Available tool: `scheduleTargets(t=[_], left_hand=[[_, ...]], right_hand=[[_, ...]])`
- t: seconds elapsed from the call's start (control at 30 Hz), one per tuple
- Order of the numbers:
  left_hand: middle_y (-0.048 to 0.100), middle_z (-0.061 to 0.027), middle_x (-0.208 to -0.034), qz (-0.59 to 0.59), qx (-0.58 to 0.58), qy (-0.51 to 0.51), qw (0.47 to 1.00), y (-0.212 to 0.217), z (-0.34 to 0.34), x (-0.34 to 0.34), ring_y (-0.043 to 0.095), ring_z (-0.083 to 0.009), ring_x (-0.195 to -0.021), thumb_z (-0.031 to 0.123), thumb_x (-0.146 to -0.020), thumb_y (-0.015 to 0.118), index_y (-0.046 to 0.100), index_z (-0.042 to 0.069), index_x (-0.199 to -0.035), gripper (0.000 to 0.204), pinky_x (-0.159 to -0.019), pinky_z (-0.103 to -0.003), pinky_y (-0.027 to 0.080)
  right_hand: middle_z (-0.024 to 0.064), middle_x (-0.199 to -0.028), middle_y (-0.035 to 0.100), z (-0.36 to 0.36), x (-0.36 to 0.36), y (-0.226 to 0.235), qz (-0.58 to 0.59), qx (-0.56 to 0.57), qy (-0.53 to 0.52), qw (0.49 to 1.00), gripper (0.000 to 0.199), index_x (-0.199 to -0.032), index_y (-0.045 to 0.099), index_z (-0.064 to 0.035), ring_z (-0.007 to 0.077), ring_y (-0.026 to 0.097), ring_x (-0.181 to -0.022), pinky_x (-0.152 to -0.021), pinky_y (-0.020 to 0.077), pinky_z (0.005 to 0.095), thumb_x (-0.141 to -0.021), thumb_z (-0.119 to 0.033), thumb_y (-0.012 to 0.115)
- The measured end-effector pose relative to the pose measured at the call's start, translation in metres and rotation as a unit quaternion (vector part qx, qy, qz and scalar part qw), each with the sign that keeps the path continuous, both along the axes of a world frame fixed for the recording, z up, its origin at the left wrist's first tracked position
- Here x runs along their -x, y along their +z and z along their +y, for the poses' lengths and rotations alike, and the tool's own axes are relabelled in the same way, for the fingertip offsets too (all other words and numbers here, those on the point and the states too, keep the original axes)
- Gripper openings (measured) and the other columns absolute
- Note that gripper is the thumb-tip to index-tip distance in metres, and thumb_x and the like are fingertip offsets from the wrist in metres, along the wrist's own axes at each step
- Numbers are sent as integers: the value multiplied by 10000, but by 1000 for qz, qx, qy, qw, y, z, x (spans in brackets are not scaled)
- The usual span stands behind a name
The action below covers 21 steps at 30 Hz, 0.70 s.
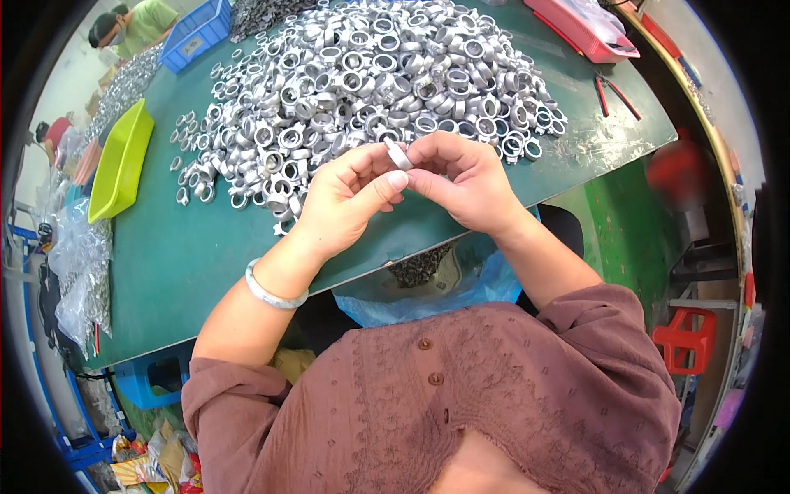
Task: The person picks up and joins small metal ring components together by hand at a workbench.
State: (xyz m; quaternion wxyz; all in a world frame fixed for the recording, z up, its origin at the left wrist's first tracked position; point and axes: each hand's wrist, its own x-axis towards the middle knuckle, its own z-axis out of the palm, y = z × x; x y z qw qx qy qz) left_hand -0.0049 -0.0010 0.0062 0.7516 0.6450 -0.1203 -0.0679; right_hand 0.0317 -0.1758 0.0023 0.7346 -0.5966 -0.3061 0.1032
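Note:
Between both hands I hold one small silver metal ring (398, 156), its edge turned upward, over the near edge of the table. My left hand (350, 193) pinches it from the left with thumb and fingers. From the right, my right hand (465, 177) grips it with thumb and curled index finger. Just beyond my hands rises a large pile of similar silver metal rings (354, 82), many with small lugs on the rim. Part of the held ring is hidden behind my fingers.
The green table (222, 263) carries a yellow-green tray (123, 160) at left, a blue crate (196, 37) at far left, red-handled pliers (615, 97) and a pink tray (588, 37) at right. A blue-lined container (477, 284) with dark pieces sits below the table edge. Another person (136, 29) is at far left.

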Motion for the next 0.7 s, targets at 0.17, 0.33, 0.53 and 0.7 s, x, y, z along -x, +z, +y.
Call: scheduleTargets(t=[0.17,0.33,0.53,0.7], left_hand=[[573,-11,-841,-8,-21,-1,1000,2,-2,0,517,-70,-726,155,-841,599,543,6,-1030,247,-631,-213,433],[576,-17,-827,-6,-44,6,999,-2,-1,-1,529,-79,-711,123,-836,595,542,6,-1076,272,-625,-212,439],[585,-27,-848,-6,-44,11,999,-4,0,-1,528,-80,-729,111,-834,603,531,1,-1085,283,-644,-226,443],[601,-45,-898,-14,-36,7,999,-3,-2,0,549,-90,-775,89,-840,588,525,-6,-1097,281,-690,-231,454]], right_hand=[[13,-787,598,1,-2,-11,-67,46,-60,995,135,-887,594,-13,61,545,-692,-628,452,214,-759,-20,636],[17,-777,599,2,-2,-20,-66,38,-64,995,119,-868,592,-15,63,546,-692,-627,454,215,-757,-13,637],[17,-779,600,1,-4,-20,-71,44,-54,995,125,-859,585,-16,68,553,-685,-621,457,217,-747,0,638],[24,-787,568,1,-5,-18,-147,48,-59,986,117,-853,573,-9,83,552,-683,-617,452,226,-747,9,620]])
